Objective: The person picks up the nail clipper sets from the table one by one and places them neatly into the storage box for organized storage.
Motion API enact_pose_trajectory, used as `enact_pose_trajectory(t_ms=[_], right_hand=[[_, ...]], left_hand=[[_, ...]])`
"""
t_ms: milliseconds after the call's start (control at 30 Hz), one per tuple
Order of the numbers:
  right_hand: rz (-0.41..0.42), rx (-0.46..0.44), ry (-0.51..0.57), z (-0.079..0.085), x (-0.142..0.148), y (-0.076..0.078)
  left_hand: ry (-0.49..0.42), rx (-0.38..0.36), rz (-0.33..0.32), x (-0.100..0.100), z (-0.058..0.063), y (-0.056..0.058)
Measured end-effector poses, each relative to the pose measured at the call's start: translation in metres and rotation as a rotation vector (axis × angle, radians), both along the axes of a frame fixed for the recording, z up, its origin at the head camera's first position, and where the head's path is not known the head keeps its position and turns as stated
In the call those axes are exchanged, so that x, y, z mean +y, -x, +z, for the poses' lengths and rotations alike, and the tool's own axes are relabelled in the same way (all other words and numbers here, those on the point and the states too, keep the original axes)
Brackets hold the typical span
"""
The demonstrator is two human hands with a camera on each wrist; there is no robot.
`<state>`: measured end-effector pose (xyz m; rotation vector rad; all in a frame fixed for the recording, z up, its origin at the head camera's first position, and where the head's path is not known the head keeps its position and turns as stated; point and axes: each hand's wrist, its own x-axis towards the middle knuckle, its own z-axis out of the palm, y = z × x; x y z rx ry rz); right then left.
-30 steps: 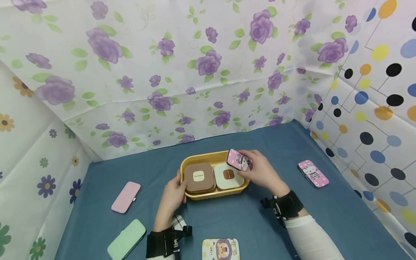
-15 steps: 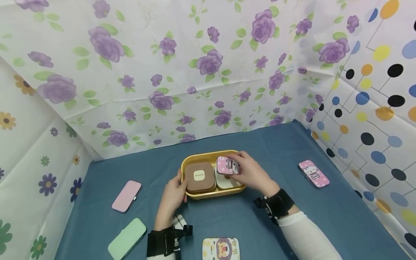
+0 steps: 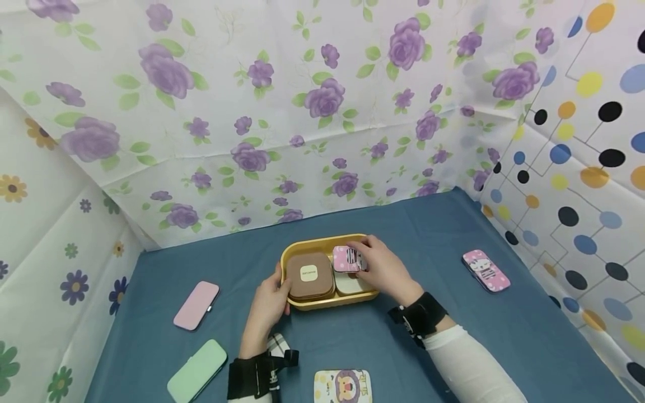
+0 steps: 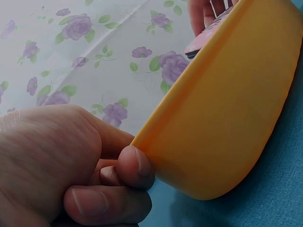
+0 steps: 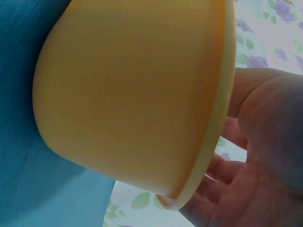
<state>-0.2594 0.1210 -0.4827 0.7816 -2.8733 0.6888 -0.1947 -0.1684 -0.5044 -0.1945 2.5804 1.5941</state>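
A yellow basket point(image 3: 332, 303) stands on the blue cloth, holding a brown square box point(image 3: 309, 288) on its left and a white square box point(image 3: 350, 285) on its right. My left hand point(image 3: 269, 300) pinches the basket's left rim; thumb and fingers show there in the left wrist view. Above the white box, my right hand point(image 3: 385, 270) holds a pink cartoon-print case point(image 3: 345, 258) between thumb and fingers, low inside the basket. The left wrist view catches the pink case point(image 4: 206, 41) over the rim. In the right wrist view the basket point(image 5: 132, 94) hides it.
At left lie a plain pink case point(image 3: 196, 305) and a mint green case point(image 3: 197, 371). A lion-print case point(image 3: 344, 386) is at the front, and a plaid item point(image 3: 278, 345) is partly hidden by my left wrist. Another pink cartoon-print case point(image 3: 486, 271) lies at right. Patterned cloth walls surround the table.
My right hand has brought the pink cartoon-print case left and down over the white box, levelling it. My left hand stays on the basket rim.
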Motion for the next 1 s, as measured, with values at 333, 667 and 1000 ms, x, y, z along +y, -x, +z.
enact_pose_trajectory(t_ms=[333,667,1000], right_hand=[[-0.029,0.03,-0.121,0.001,-0.01,0.008],[-0.002,0.007,-0.156,-0.001,-0.012,0.018],[-0.019,0.013,-0.189,-0.004,-0.011,0.022]], left_hand=[[0.002,0.001,0.009,-0.001,0.0,0.0],[-0.005,0.011,-0.005,-0.001,0.0,0.0],[-0.005,-0.005,-0.004,0.001,0.001,0.0]])
